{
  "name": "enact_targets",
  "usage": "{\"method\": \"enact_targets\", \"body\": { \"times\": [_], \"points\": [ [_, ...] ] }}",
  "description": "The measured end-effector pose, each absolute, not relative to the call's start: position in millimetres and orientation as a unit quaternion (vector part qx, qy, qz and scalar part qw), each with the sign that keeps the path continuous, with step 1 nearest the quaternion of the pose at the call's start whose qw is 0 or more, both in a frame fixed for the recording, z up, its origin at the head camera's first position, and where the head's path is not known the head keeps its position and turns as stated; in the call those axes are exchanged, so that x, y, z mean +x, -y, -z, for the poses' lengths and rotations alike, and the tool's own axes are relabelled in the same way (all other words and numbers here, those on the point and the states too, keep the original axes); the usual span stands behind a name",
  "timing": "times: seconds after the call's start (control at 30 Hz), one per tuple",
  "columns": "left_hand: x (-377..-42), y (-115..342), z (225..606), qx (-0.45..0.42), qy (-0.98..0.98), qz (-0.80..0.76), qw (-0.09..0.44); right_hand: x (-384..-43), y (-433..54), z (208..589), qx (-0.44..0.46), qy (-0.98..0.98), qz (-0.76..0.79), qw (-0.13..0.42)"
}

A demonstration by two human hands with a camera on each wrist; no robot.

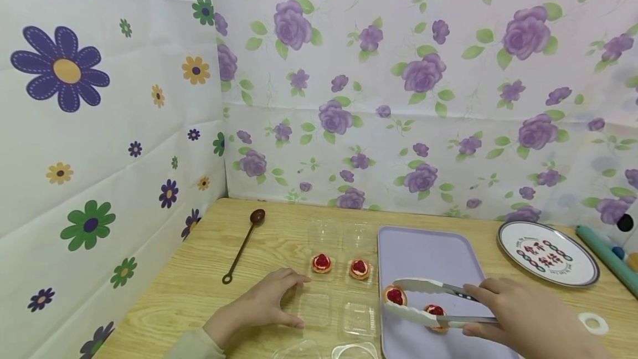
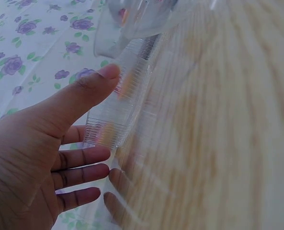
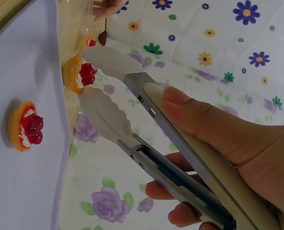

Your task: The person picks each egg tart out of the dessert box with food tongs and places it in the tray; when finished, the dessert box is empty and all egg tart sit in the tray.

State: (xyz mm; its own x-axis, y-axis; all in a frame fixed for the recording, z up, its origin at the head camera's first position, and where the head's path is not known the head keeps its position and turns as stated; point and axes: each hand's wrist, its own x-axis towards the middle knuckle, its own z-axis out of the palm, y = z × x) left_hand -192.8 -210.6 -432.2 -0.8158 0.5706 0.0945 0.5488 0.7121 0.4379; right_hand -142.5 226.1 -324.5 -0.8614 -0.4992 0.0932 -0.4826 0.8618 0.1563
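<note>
1. Flower-printed cloth (image 1: pixel 423 71) is hanging behind a wood-grain tabletop (image 1: pixel 199 292), on which a lilac tray (image 1: pixel 418 248) is lying.
2. At the tray's right edge, the right hand (image 1: pixel 528 317) is grasping tongs (image 1: pixel 423 285) with pale, scalloped ends; thumb and fingers are pressing opposite arms, probably to control the spread.
3. One red-topped tart (image 1: pixel 395 296) is sitting between the tong ends at the tray's left edge; whether they are squeezing it is unclear. A second tart (image 1: pixel 435 310) is resting on the tray, partly hidden by the lower arm.
4. Left of the tray, two boxed tarts (image 1: pixel 359 269) are sitting apart, likely protecting their toppings.
5. Also left of the tray, the left hand (image 1: pixel 264 301) is holding nothing, thumb and fingers parted beside a clear container (image 1: pixel 314 309), perhaps for steadying it; contact is hard to tell.
6. A brown spoon (image 1: pixel 241 251) is lying far left of the tray and a printed plate (image 1: pixel 548 254) to its right, both apparently leaving working room.
</note>
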Motion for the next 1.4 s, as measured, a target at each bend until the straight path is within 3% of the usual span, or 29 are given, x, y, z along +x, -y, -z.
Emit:
{"method": "enact_targets", "body": {
  "times": [0.37,0.53,0.93,1.4],
  "points": [
    [-192,212,433,0.302,-0.924,-0.234,0.026,-144,-232,337,0.202,0.976,0.065,-0.053],
    [-192,212,432,0.297,-0.925,-0.236,0.029,-144,-231,342,0.185,0.977,0.065,-0.081],
    [-193,211,434,0.299,-0.925,-0.233,0.023,-142,-235,345,0.178,0.978,0.076,-0.075],
    [-193,211,434,0.3,-0.927,-0.223,0.022,-136,-256,348,0.28,0.957,0.062,0.049]
  ]
}}
